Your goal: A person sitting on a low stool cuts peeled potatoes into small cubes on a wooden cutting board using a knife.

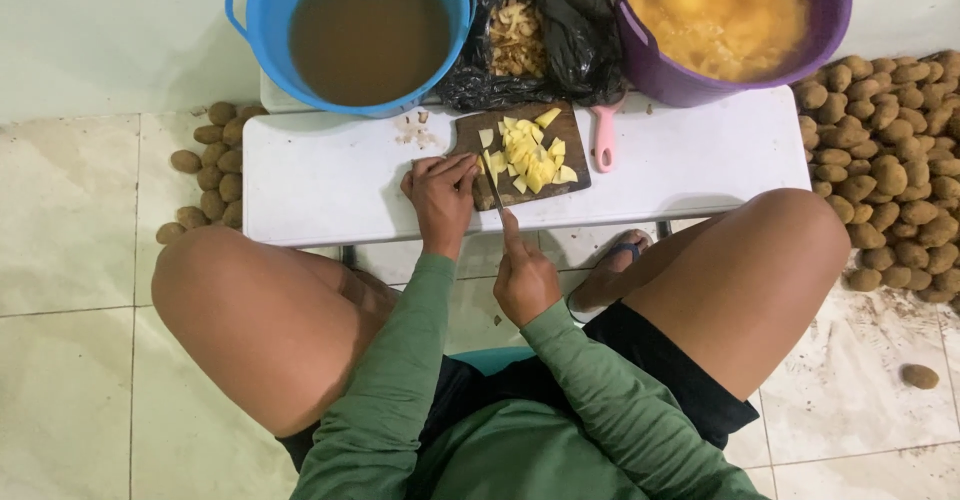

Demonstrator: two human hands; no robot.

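A dark wooden cutting board [468,132] lies on a low white table [330,175]. Yellow cut potato pieces [530,155] are piled on the board. My right hand [523,275] grips a knife [493,182], its blade pointing onto the board's near left corner. My left hand [440,195] lies fingers-down beside the blade at the board's left edge, pressing on something hidden beneath the fingers.
A blue tub [355,32] of brown water, a black bag [520,35] of peelings and a purple tub [725,20] of yellow pieces stand behind the board. A pink handle [604,138] lies beside it. Unpeeled potatoes are heaped at the right [890,160] and the left [210,170].
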